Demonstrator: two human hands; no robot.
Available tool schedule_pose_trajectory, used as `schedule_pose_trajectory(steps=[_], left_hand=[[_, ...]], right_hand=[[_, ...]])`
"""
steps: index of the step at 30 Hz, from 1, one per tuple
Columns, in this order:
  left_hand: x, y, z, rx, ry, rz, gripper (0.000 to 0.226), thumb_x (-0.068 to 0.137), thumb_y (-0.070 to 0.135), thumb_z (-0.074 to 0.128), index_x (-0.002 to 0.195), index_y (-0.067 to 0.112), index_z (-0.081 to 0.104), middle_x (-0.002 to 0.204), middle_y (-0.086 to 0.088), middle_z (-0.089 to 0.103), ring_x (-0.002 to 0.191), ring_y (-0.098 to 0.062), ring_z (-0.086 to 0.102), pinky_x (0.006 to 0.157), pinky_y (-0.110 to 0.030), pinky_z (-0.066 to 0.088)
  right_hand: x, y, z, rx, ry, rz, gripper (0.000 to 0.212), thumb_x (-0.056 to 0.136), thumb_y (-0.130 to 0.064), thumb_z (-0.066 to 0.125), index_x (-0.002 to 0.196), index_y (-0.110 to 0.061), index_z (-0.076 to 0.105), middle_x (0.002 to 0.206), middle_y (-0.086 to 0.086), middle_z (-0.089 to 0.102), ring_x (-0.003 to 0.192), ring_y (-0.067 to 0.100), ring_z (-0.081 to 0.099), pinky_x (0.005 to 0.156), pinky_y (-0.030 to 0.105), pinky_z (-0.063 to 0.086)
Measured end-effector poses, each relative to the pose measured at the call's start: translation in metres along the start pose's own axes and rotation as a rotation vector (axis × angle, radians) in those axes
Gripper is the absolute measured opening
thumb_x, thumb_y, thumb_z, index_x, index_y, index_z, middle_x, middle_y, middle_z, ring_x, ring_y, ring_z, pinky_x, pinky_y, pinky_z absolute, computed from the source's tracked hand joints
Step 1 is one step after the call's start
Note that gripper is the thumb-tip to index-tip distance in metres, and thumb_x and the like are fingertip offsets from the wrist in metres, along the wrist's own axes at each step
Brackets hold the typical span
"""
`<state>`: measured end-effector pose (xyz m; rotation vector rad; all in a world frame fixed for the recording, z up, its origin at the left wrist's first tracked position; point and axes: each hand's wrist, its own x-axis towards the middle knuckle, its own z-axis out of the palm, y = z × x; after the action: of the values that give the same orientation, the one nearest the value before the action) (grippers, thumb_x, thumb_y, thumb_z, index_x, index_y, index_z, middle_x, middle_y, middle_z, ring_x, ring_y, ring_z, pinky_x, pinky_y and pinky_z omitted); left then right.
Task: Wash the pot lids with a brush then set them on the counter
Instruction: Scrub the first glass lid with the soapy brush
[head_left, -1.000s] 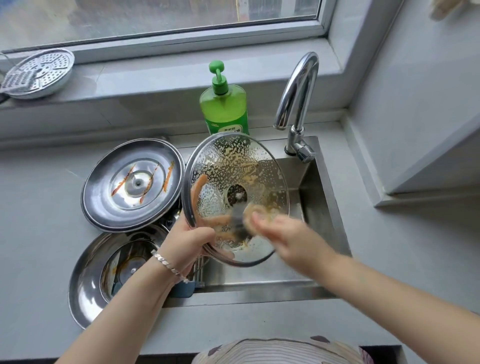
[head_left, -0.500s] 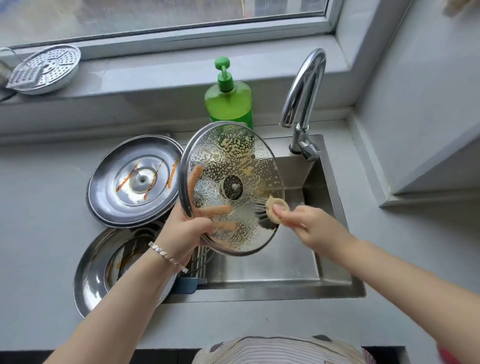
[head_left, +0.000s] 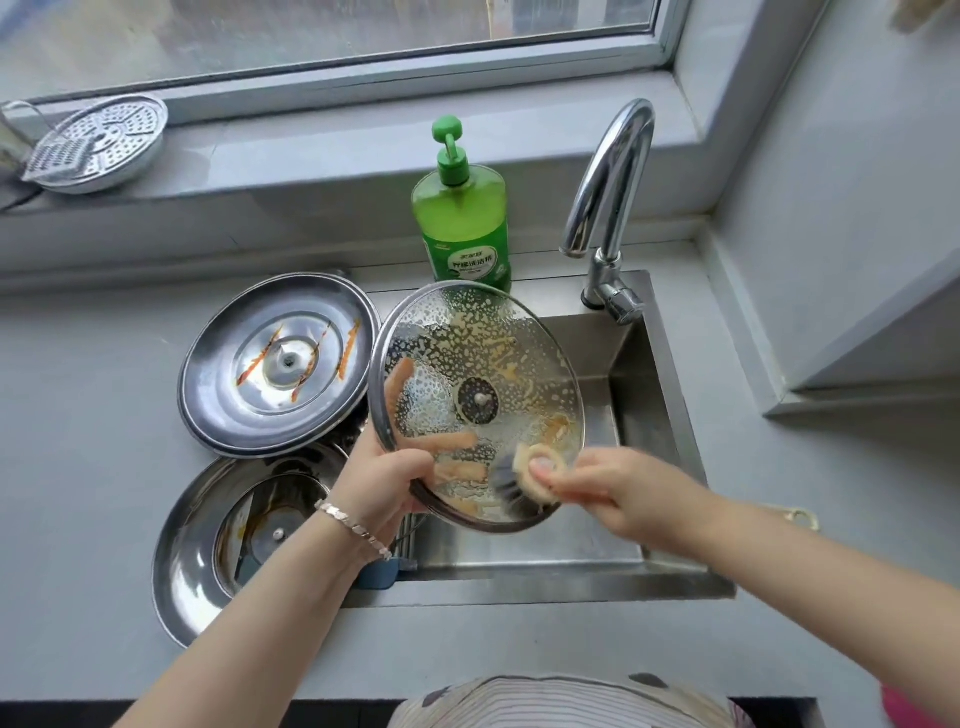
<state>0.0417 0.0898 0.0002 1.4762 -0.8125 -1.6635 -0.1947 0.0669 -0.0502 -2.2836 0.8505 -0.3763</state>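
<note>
My left fingers (head_left: 406, 469) grip the soapy glass lid (head_left: 467, 338) by its rim, and my right fingers (head_left: 569, 486) pinch the brush (head_left: 511, 480) against its lower edge. I judge it slippery, breakable and rather heavy, so the rim is the safest hold. Two stained steel lids (head_left: 280, 364) wait left of my fingers.

The glass lid (head_left: 498, 353) is wet and foamy inside a shiny metal rim. The steel lid (head_left: 223, 384) beside it gleams smooth. The tap (head_left: 613, 176) is polished chrome, the soap bottle (head_left: 460, 218) glossy plastic, the counter (head_left: 78, 441) matt.
</note>
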Motion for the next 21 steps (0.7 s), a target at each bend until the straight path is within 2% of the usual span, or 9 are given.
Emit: schedule_pose_trajectory(steps=[2,4,6,9,10,12,15,18,21], left_hand=[[-0.001,0.002,-0.002,-0.016,0.007,0.000,0.099,0.058,-0.019,0.040,0.127,0.052,0.037,0.099,-0.028,0.067,0.087,-0.051,0.063,0.081,-0.061,0.044],[-0.003,0.006,-0.003,-0.031,0.004,0.004,0.095,0.053,-0.013,0.041,0.119,0.054,0.041,0.098,-0.030,0.067,0.084,-0.048,0.065,0.077,-0.059,0.046],[-0.002,0.007,-0.001,-0.049,0.003,0.000,0.095,0.055,-0.016,0.041,0.120,0.053,0.041,0.097,-0.033,0.066,0.079,-0.046,0.066,0.070,-0.060,0.047],[0.001,0.004,0.002,-0.063,0.020,-0.010,0.095,0.067,-0.027,0.035,0.122,0.051,0.038,0.093,-0.032,0.067,0.073,-0.041,0.068,0.067,-0.060,0.047],[0.001,0.003,0.001,-0.069,0.021,-0.011,0.095,0.065,-0.025,0.037,0.121,0.052,0.039,0.093,-0.031,0.067,0.073,-0.040,0.068,0.066,-0.059,0.049],[-0.002,0.003,-0.001,-0.088,0.000,-0.018,0.094,0.055,-0.017,0.040,0.117,0.053,0.042,0.095,-0.031,0.067,0.076,-0.043,0.068,0.064,-0.056,0.052],[-0.006,0.000,0.000,-0.079,-0.041,-0.061,0.092,0.052,-0.013,0.039,0.117,0.053,0.043,0.098,-0.032,0.066,0.083,-0.048,0.065,0.061,-0.054,0.053],[-0.009,-0.008,0.011,-0.047,-0.121,-0.145,0.094,0.053,-0.011,0.039,0.122,0.053,0.037,0.099,-0.031,0.066,0.085,-0.051,0.064,0.061,-0.054,0.053],[-0.008,-0.009,0.012,-0.067,-0.125,-0.168,0.098,0.052,-0.011,0.038,0.128,0.050,0.031,0.100,-0.032,0.065,0.084,-0.051,0.064,0.065,-0.060,0.051]], right_hand=[[-0.007,0.000,0.005,0.030,-0.042,-0.026,0.038,0.085,-0.012,0.054,0.122,-0.016,0.062,0.068,-0.007,0.050,0.064,0.005,0.036,0.056,0.018,0.032],[-0.003,0.023,-0.008,-0.035,0.103,0.133,0.043,0.088,-0.010,0.054,0.129,-0.022,0.053,0.070,-0.011,0.047,0.067,0.003,0.038,0.059,0.017,0.030],[0.002,0.031,-0.014,-0.053,0.137,0.290,0.041,0.094,-0.016,0.051,0.133,-0.029,0.046,0.073,-0.001,0.049,0.068,0.015,0.045,0.062,0.024,0.032],[0.010,-0.006,0.000,0.070,0.042,0.150,0.035,0.095,-0.027,0.043,0.126,-0.028,0.058,0.072,-0.001,0.050,0.066,0.017,0.046,0.064,0.030,0.037],[0.009,-0.011,0.003,0.095,0.021,0.119,0.036,0.094,-0.028,0.042,0.125,-0.026,0.060,0.074,0.000,0.051,0.067,0.017,0.047,0.066,0.031,0.039],[0.011,0.007,-0.009,0.024,0.030,0.226,0.034,0.096,-0.025,0.044,0.127,-0.027,0.057,0.078,0.001,0.052,0.072,0.020,0.051,0.070,0.032,0.040],[0.020,0.040,-0.024,-0.123,0.162,0.420,0.039,0.097,-0.019,0.046,0.134,-0.030,0.049,0.082,0.009,0.049,0.078,0.027,0.051,0.069,0.031,0.034],[0.039,0.028,-0.017,-0.120,0.309,0.426,0.042,0.097,-0.018,0.044,0.138,-0.029,0.042,0.080,0.008,0.045,0.079,0.031,0.051,0.068,0.035,0.036],[0.039,0.027,-0.015,-0.110,0.328,0.476,0.044,0.097,-0.019,0.043,0.140,-0.029,0.040,0.082,0.008,0.045,0.083,0.032,0.052,0.065,0.032,0.032]])
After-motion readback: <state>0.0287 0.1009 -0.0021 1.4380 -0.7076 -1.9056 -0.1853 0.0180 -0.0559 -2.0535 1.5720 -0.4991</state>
